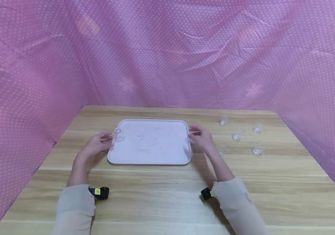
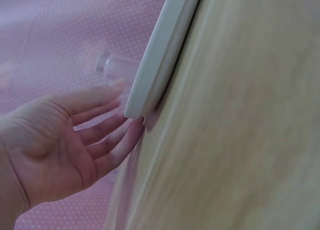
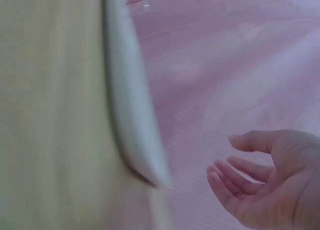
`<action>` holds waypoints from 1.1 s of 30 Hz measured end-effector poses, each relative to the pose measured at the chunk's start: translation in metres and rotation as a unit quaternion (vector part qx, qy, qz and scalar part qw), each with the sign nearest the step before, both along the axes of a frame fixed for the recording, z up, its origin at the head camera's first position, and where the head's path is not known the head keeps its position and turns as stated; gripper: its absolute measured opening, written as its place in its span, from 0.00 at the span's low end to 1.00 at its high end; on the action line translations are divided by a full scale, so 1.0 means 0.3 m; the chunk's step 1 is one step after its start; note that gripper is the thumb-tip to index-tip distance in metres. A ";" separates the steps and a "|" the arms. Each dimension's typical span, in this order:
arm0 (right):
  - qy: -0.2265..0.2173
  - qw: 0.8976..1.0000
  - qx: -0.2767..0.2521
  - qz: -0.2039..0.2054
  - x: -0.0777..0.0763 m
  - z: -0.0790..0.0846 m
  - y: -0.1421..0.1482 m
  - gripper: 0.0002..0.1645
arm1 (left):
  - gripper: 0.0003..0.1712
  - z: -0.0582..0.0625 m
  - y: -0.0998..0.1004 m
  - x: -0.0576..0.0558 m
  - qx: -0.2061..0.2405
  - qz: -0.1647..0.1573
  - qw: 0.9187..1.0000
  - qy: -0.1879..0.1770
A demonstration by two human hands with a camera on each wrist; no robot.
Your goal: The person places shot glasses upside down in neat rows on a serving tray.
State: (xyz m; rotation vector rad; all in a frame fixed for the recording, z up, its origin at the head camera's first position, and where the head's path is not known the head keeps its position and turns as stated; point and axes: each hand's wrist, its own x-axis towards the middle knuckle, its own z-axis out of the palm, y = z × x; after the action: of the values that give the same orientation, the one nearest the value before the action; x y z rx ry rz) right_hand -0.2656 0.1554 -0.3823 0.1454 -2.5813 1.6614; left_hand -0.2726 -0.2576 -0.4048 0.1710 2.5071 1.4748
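A white rectangular tray (image 1: 152, 143) lies on the wooden table. Near its left edge stands a small clear glass (image 1: 119, 137), upside down with its base (image 2: 103, 63) upward. My left hand (image 1: 99, 143) is at the tray's left edge, beside that glass. In the left wrist view its thumb (image 2: 102, 96) is close to the glass and the other fingers reach the tray's corner; whether the thumb touches the glass I cannot tell. By the tray's right edge is my right hand (image 1: 201, 138), its fingers loosely bent; the right wrist view shows nothing in it (image 3: 272, 182).
Several small clear glasses stand right of the tray, among them a back one (image 1: 223, 120), a middle one (image 1: 237, 135) and a right one (image 1: 257, 150). Another glass (image 1: 222, 150) is close to my right forearm. Pink dotted cloth (image 1: 167, 65) hangs around the table (image 1: 155, 202).
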 end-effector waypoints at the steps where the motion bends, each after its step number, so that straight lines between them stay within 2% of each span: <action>1: 0.004 1.000 -0.002 0.009 0.009 0.019 0.014 0.24 | 0.38 -0.003 0.000 0.001 0.012 0.001 1.000 -0.013; 7: 0.039 0.998 0.002 0.050 0.049 0.099 0.145 0.26 | 0.37 -0.027 0.000 0.010 0.051 0.007 0.997 -0.057; 12: 0.027 0.996 0.034 0.079 0.076 0.107 0.288 0.25 | 0.35 -0.041 -0.005 0.011 0.057 -0.001 0.997 -0.049; 17: -0.004 0.991 0.031 0.130 0.097 0.073 0.406 0.25 | 0.34 -0.041 -0.003 0.010 0.060 -0.008 0.997 -0.038; 21: -0.032 0.984 0.027 0.172 0.111 0.033 0.459 0.27 | 0.34 -0.035 -0.001 0.009 0.064 -0.008 0.997 -0.037; 26: -0.060 0.978 0.030 0.197 0.116 -0.019 0.473 0.32 | 0.36 -0.032 -0.007 0.017 0.082 0.006 0.995 -0.058; 33: -0.082 0.974 0.029 0.208 0.123 -0.070 0.479 0.33 | 0.36 -0.046 -0.006 0.016 0.085 0.006 0.995 -0.051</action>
State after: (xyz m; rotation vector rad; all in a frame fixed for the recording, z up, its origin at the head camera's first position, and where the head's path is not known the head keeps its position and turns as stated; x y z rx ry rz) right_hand -0.2288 0.2993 -0.4033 0.6162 -2.8765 1.7845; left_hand -0.2678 -0.2594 -0.4185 0.1069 2.3079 1.6576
